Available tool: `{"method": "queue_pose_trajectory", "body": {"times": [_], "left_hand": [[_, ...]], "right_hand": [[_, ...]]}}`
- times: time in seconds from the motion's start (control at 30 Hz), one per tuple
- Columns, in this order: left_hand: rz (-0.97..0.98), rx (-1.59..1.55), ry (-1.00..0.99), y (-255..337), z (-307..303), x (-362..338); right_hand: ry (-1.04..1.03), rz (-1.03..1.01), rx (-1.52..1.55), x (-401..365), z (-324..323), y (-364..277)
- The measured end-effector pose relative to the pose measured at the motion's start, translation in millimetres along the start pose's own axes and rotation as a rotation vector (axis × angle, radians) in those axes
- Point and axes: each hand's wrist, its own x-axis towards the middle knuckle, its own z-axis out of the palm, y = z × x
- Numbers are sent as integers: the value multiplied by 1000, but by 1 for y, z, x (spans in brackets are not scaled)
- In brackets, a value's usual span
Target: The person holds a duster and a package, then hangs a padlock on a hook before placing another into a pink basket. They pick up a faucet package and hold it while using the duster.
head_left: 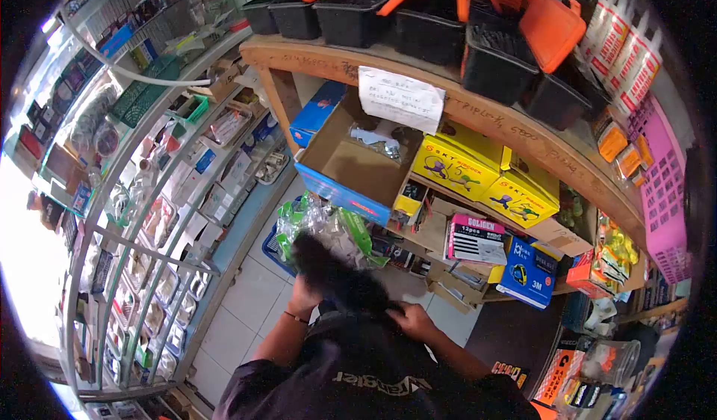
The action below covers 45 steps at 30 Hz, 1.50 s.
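A dark, fuzzy, elongated thing (328, 270) lies across the front of my body; its exact kind is not clear. My left hand (304, 298) is closed at its near left side, with the fingers partly hidden behind it. At its right end, my right hand (411, 320) is closed with the fingers curled in against the dark material. Just beyond it, clear plastic packets with green labels (328, 229) fill a blue basket (272, 252) low by the shelf.
An open blue cardboard box (343, 192) stands on the wooden shelf (299, 56) beside yellow boxes (457, 162). Black bins (351, 20) with orange lids line the top. A glass display rack (142, 248) runs along the left. White floor tiles (239, 300) show between.
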Motion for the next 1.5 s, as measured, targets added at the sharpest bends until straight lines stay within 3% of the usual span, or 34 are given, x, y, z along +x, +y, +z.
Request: {"method": "queue_pose_trajectory", "body": {"times": [0.03,0.07,0.13,0.17,0.2,0.23,0.3,0.33,0.37,0.4,0.43,0.47,0.5,0.53,0.57,0.6,0.63,0.67,0.7,0.73,0.83,0.87,0.9,0.93,1.0,1.03,1.1,1.17,1.2,1.33,1.37,1.43,1.5], "left_hand": [[-129,-372,42,-1,9,-2],[-114,-302,136,-1,22,-4],[-95,-277,118,-11,27,-7],[-72,-252,100,-16,29,-11],[272,445,-30,-42,1,-9],[684,1100,98,-69,-27,-6],[-121,-570,-387,-67,-15,-7],[-222,-465,-55,-64,2,-15],[-214,-471,-60,-65,24,-16],[-83,-253,71,-70,42,-18],[-20,-144,133,-76,47,-19],[35,-31,202,-82,51,-20],[-47,-181,190,-90,47,-19],[-129,-332,177,-98,42,-15],[-210,-485,165,-108,34,-11],[-132,-619,-304,-107,40,-5],[-219,-519,83,-112,51,-7],[56,85,82,-122,60,-9],[185,393,50,-126,65,-10],[327,694,59,-129,70,-10],[-225,-670,192,-107,102,-4],[-132,-708,-440,-139,63,10],[-135,-710,-439,-147,62,8],[39,-21,-232,-153,63,5],[211,670,-18,-151,69,4],[54,255,-8,-148,71,3],[-261,-577,19,-141,77,-1],[-261,-570,-175,-125,99,3],[-292,-492,-38,-121,103,0],[-278,-310,148,-124,101,-2],[-278,-311,146,-128,95,-1],[-304,-279,105,-134,82,-1],[-251,-271,-13,-125,86,-5]], "right_hand": [[5,-2,4,2,2,11],[76,21,-52,5,7,30],[152,50,-103,-2,8,53],[67,-156,84,-8,6,60],[34,-260,172,-12,-1,58],[-10,-361,262,-16,-7,56],[57,155,-123,-29,-29,27],[56,158,-132,-33,-31,32],[67,33,-106,-35,-31,41],[75,-89,-74,-38,-29,50],[74,-84,-73,-39,-26,67],[78,-241,-104,-40,-27,76],[82,-397,-135,-42,-28,84],[82,-390,-134,-46,-29,92],[94,-133,-101,-52,-41,75],[103,124,-69,-57,-48,68],[99,132,-68,-61,-48,77],[70,-37,-112,-66,-48,89],[46,-210,-154,-70,-47,98],[52,-206,-150,-72,-48,105],[126,-95,-38,-75,-54,108],[144,43,-137,-73,-56,106],[160,183,-235,-73,-58,105],[160,186,-232,-79,-61,103],[99,-71,-223,-91,-68,95],[105,-73,-222,-91,-66,104],[325,-10,-145,-90,-60,125],[433,40,-117,-92,-62,129],[544,94,-88,-95,-63,128],[561,165,-51,-111,-82,95],[563,165,-53,-109,-79,104],[847,-91,-122,-103,-71,129],[802,4,-28,-111,-79,112]]}}
